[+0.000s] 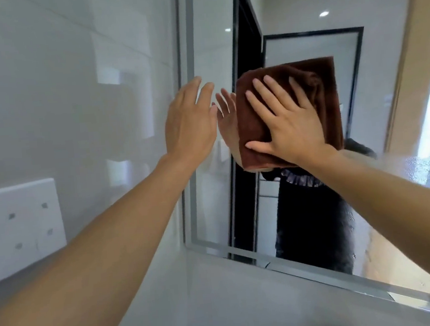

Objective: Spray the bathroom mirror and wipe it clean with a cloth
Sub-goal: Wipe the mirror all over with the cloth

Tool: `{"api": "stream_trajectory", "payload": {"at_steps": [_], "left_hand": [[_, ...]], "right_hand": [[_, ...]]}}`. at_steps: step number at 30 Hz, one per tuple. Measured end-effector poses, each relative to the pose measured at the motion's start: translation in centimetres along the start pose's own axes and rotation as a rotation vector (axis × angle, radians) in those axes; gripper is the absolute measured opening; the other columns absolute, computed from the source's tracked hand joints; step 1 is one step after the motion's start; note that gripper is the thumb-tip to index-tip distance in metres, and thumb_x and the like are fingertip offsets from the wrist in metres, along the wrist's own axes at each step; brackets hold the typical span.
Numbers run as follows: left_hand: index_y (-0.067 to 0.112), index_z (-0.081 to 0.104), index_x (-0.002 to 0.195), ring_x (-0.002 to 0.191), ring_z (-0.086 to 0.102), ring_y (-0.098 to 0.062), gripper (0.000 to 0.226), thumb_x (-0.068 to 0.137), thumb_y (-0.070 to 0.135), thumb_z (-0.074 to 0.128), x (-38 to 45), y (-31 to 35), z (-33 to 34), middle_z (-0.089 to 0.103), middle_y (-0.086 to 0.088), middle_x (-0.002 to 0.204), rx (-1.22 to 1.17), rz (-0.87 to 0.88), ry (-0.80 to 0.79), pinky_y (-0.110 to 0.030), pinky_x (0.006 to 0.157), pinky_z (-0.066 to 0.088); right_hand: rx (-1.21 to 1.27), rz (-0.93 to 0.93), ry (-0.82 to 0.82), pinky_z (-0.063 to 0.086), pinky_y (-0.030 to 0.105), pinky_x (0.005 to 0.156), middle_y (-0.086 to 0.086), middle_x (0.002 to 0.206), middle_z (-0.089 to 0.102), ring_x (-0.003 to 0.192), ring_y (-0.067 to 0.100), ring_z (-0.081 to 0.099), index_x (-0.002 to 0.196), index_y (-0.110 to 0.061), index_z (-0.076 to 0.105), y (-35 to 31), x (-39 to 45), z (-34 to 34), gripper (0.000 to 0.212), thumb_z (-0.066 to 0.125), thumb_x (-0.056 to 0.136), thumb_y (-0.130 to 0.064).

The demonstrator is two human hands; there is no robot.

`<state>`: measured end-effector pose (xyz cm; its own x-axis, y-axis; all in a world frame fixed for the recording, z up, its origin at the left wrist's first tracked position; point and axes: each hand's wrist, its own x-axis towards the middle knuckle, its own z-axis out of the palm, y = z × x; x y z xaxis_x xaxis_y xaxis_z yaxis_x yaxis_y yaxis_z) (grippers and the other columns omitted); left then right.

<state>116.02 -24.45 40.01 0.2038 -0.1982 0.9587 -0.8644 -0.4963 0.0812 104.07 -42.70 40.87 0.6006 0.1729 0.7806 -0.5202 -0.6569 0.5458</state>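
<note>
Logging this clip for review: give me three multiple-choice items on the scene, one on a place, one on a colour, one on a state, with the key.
1. Where is the cloth?
A. flat against the mirror
B. on the wall switch plate
C. hanging from the left hand

2. What colour is the cloth?
A. white
B. brown
C. blue

3. How is the left hand?
A. gripping a spray bottle
B. closed in a fist
C. open and empty

Key: 1 A, the right hand presses it flat on the glass; 2 B, it is dark brown throughout; 3 C, its fingers are spread near the mirror's left edge, holding nothing.
</note>
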Motion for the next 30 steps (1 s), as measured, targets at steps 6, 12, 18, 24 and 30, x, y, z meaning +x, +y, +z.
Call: {"api": "stream_trajectory", "payload": {"at_steps": [6,12,18,24,30], "left_hand": [[0.013,0.048,0.143,0.141,0.04,-0.032,0.043,0.1,0.022,0.048,-2.9,0.7,1.8,0.041,-0.013,0.154,0.001,0.016,-0.046,-0.043,0.114,0.033],[0.012,0.048,0.142,0.137,0.043,-0.032,0.046,0.098,0.022,0.053,-8.8,-0.1,3.6,0.043,-0.013,0.152,0.046,0.026,-0.133,-0.045,0.11,0.037],[0.012,0.049,0.142,0.137,0.044,-0.029,0.048,0.095,0.024,0.053,-10.1,2.6,4.4,0.045,-0.011,0.15,0.03,0.073,-0.194,-0.046,0.113,0.037],[0.013,0.049,0.143,0.138,0.044,-0.033,0.049,0.096,0.024,0.056,-4.9,6.0,4.0,0.044,-0.015,0.151,-0.003,0.146,-0.078,-0.047,0.116,0.033],[0.017,0.047,0.145,0.14,0.041,-0.031,0.047,0.1,0.03,0.046,1.5,9.4,2.8,0.04,-0.012,0.155,-0.118,0.093,0.099,-0.045,0.116,0.033]], "right_hand": [[0.114,-0.074,-0.079,0.004,0.051,0.121,0.007,0.167,0.002,0.154,0.023,-0.001,0.159,-0.015,0.009,-8.2,-7.8,3.6,0.102,0.049,0.084,-0.071],[0.223,-0.233,-0.259,0.038,0.04,0.109,0.004,0.167,0.01,0.153,0.019,0.008,0.158,-0.016,0.018,-13.9,-17.7,7.1,0.104,0.066,0.077,-0.062],[0.114,-0.378,-0.258,0.008,0.042,0.119,0.004,0.167,0.008,0.154,0.022,0.006,0.158,-0.017,0.016,-8.7,-18.6,6.3,0.103,0.062,0.079,-0.064],[0.005,-0.194,-0.041,0.012,0.05,0.12,0.004,0.166,0.012,0.154,0.022,0.009,0.158,-0.023,0.019,3.4,-10.1,1.1,0.095,0.047,0.084,-0.076],[-0.049,0.101,0.038,0.008,0.052,0.123,0.005,0.166,0.011,0.154,0.023,0.008,0.158,-0.023,0.016,9.5,-2.6,-2.4,0.096,0.038,0.085,-0.08]]}}
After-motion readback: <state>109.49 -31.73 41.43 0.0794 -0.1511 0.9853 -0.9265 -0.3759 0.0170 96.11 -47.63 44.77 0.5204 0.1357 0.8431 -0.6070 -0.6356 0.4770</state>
